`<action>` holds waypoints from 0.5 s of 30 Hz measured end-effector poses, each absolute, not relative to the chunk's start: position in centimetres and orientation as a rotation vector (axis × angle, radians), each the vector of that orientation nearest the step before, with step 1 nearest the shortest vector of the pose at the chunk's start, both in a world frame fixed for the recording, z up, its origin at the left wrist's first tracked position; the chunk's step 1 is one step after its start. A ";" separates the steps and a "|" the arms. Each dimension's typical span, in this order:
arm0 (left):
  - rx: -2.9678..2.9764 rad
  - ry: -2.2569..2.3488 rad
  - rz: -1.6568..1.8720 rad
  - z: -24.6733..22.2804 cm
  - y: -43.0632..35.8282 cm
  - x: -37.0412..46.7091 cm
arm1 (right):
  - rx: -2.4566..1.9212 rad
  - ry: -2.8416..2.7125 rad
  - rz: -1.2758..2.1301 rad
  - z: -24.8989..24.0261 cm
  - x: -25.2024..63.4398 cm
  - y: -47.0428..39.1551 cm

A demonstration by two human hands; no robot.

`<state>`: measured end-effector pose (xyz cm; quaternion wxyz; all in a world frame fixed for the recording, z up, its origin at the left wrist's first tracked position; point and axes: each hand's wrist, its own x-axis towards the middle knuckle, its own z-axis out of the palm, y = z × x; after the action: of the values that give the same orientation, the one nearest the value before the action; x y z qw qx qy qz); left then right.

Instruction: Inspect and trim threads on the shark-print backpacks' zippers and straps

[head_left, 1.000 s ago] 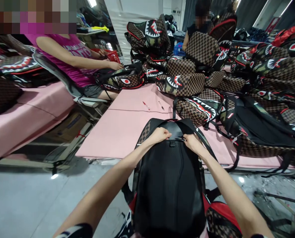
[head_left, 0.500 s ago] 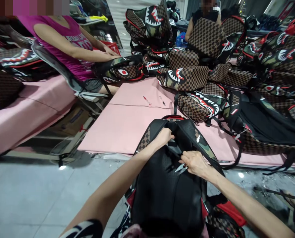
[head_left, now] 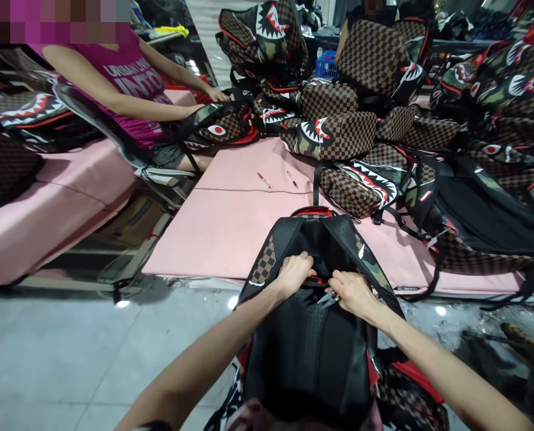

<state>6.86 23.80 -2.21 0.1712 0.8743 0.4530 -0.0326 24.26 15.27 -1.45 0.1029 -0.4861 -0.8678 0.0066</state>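
A black-backed backpack with checkered and camouflage sides leans upright against the table edge, close to my body. My left hand is closed on the edge of an opening across its upper back panel. On the same edge, a little to the right, lies my right hand, fingers curled. Small thread snips are held in it, blades pointing left. A strip of red shows at the opening between both hands. My fingertips are partly hidden by the fabric.
The pink-covered table holds a red-tipped pen and a second small pen-like item. Shark-mouth backpacks are heaped behind and to the right. A seated co-worker handles another backpack at the left.
My left hand has come down from the upper straps to the opening's edge, level with my right hand. Red now shows between them. The co-worker's far hand has shifted over their backpack.
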 end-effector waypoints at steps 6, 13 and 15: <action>2.462 1.223 -0.189 -1.8 25.2 8.3 | -1.463 -2.590 0.086 -1.9 24.4 16.0; 2.302 1.315 -0.094 -2.4 26.1 8.3 | -1.527 -2.467 0.387 -0.6 26.6 18.4; 2.250 1.348 -0.050 -2.6 26.1 8.0 | -1.556 -2.325 0.456 0.1 27.4 19.4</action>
<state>8.01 26.13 -2.58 0.2564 0.8291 0.4966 -0.0184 27.40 19.45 0.15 0.1531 -0.5426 -0.8105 0.1589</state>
